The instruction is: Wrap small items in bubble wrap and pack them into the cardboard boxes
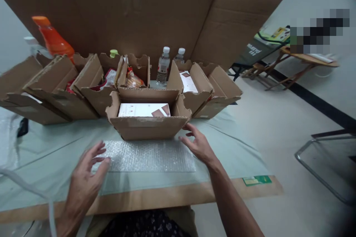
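Observation:
In front of me stands an open cardboard box [147,129] with notched sides. A white carton [136,110] with brown squares printed on it lies inside. My right hand [198,143] is at the box's lower right corner, fingers apart; whether the fingertips touch the cardboard I cannot tell. Left of the box, my left hand [90,172] hovers with fingers spread and holds nothing. It is near the left end of a sheet of bubble wrap [150,157], which lies flat on the table just before the box.
Behind stand several open cardboard boxes [91,96], some with packaged goods. Two clear bottles [163,66] and an orange bottle [57,42] stand farther back, before a tall cardboard panel [133,18]. A pale cable [30,189] crosses the lower left.

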The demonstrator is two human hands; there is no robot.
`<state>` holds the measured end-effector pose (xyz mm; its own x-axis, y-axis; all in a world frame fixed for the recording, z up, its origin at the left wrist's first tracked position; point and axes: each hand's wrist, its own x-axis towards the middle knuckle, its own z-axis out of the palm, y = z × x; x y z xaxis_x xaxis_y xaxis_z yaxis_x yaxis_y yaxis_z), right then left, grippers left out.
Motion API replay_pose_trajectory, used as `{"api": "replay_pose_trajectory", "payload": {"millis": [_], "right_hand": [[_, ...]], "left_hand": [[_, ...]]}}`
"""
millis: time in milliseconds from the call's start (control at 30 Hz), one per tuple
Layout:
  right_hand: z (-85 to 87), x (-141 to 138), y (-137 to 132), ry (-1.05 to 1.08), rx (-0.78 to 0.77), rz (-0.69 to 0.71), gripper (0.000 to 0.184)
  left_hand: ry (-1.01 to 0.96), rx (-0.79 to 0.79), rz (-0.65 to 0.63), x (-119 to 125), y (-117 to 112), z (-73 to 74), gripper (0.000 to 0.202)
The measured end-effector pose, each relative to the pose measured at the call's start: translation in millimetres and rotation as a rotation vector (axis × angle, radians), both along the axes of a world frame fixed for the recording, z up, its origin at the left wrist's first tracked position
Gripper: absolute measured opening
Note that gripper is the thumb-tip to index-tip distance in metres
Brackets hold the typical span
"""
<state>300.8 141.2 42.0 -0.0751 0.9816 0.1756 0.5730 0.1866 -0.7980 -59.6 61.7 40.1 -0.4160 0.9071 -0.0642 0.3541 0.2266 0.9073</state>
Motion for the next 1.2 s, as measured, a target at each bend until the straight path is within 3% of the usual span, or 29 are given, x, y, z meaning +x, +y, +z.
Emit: {"api": "replay_pose_trajectory", "payload": {"millis": [133, 300, 433, 567, 667, 767, 833, 933, 1067, 1133, 1200], "right_hand": [[0.6, -27, 7, -0.003, -0.001, 0.049, 0.039], [-8.3, -55, 2, 0.018, 0.044, 0.087, 0.051], [-14.2, -47, 2, 0.036, 0.068, 0.079, 0.055], [-15.5, -27, -15, -0.035, 0.149, -0.100, 0.041], [-16.3, -43, -37, -0.147, 0.209, -0.041, 0.030], [-21.8, -78, -55, -0.301, 0.186, 0.258, 0.029], [-28.2, -91, -63, -0.413, 0.126, 0.396, 0.033], [-38.5, -70, -76, -0.520, 0.054, 0.307, 0.037], [-44.7, 1, -91, -0.599, 0.056, -0.088, 0.034], [-44.2, 25, -89, -0.612, 0.094, -0.201, 0.033], [-43.7, 31, -78, -0.605, 0.123, -0.203, 0.033]], "left_hand": [[-0.011, 0.087, -0.150, 32, 39, -0.3, 0.079], [-0.051, 0.126, -0.077, 27, 59, -5.8, 0.077], [-0.016, 0.182, -0.068, 18, 55, -11.4, 0.082], [0.212, 0.229, -0.002, 20, 29, -13.8, 0.081], [0.438, 0.229, -0.181, 23, 10, -18.0, 0.052], [0.600, 0.234, -0.474, 22, 2, -28.7, 0.030], [0.678, 0.188, -0.562, 19, 2, -36.9, 0.030], [0.723, 0.170, -0.591, 14, 2, -45.1, 0.031], [0.683, 0.208, -0.607, 9, 0, -47.1, 0.028], [0.651, 0.241, -0.540, 2, 0, -45.7, 0.029], [0.661, 0.234, -0.399, -10, -1, -43.5, 0.032]]}}
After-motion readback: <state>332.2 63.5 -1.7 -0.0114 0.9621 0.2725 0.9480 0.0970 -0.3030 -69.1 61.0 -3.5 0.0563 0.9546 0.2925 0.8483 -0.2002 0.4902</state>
